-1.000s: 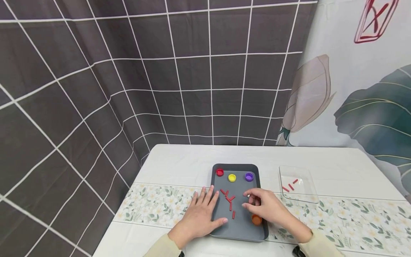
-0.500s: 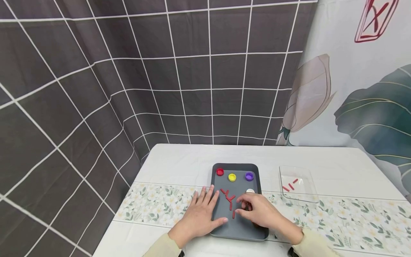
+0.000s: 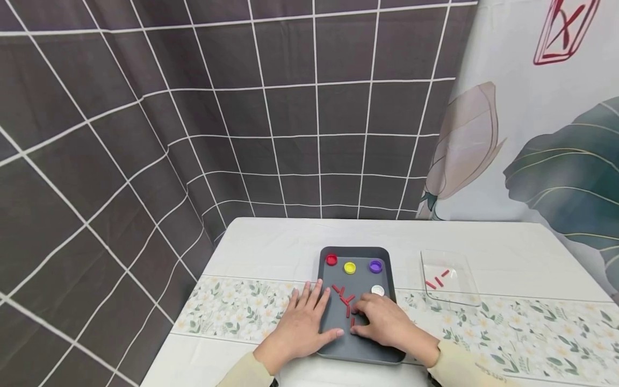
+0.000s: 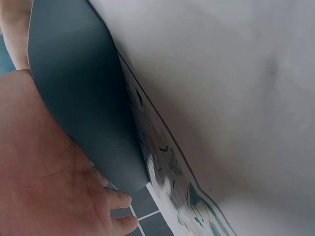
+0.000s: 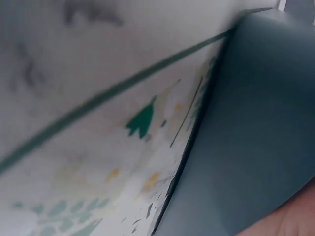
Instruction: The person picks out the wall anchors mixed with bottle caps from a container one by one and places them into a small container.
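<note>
A dark grey tray (image 3: 338, 344) lies on the table, with short red sticks on it. Several of the sticks (image 3: 344, 300) form a branching, Y-like figure. My left hand (image 3: 301, 328) rests with spread fingers over the tray's left rim. Low on the tray, my right hand (image 3: 383, 322) has its thumb and index finger at the two ends of a single red stick (image 3: 352, 322), which lies below the figure. Its other fingers are curled under and partly hidden. Both wrist views show mainly the tray's outer wall (image 4: 88, 88) and a bit of hand.
On the tray stand a red cap (image 3: 331, 259), a yellow cap (image 3: 350, 267), a purple cap (image 3: 375, 266) and a white cap (image 3: 378, 290). A clear box (image 3: 464, 290) to the right holds three red sticks (image 3: 438, 281). A dark checked curtain (image 3: 290, 107) hangs behind the table.
My right hand has moved left and down from the tray's right side to the lone red stick. It now uncovers the white cap and covers the orange one. The left hand stays still.
</note>
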`<action>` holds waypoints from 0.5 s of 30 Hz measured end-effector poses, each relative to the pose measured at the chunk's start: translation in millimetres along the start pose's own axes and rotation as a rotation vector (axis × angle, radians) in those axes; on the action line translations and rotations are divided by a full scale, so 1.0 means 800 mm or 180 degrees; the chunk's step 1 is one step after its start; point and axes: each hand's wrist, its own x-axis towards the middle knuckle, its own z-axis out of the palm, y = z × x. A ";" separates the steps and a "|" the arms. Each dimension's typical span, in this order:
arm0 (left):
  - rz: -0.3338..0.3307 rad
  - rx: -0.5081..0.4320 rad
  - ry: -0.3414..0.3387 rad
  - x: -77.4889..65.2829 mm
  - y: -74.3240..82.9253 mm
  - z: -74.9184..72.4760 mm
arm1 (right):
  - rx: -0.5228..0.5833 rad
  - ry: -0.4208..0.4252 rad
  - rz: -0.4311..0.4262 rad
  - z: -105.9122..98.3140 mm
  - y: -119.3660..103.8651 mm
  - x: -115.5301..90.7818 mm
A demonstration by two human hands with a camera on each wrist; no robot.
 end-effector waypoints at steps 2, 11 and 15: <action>0.0005 -0.0010 0.0001 0.000 0.000 0.000 | -0.0041 0.0003 0.0017 0.001 0.000 0.000; -0.0004 0.0034 0.0005 0.000 0.000 0.001 | -0.0183 0.0038 0.0077 0.006 0.000 0.001; -0.0014 0.0032 0.0001 0.001 0.000 0.002 | -0.0193 0.0066 0.0060 0.008 0.000 0.002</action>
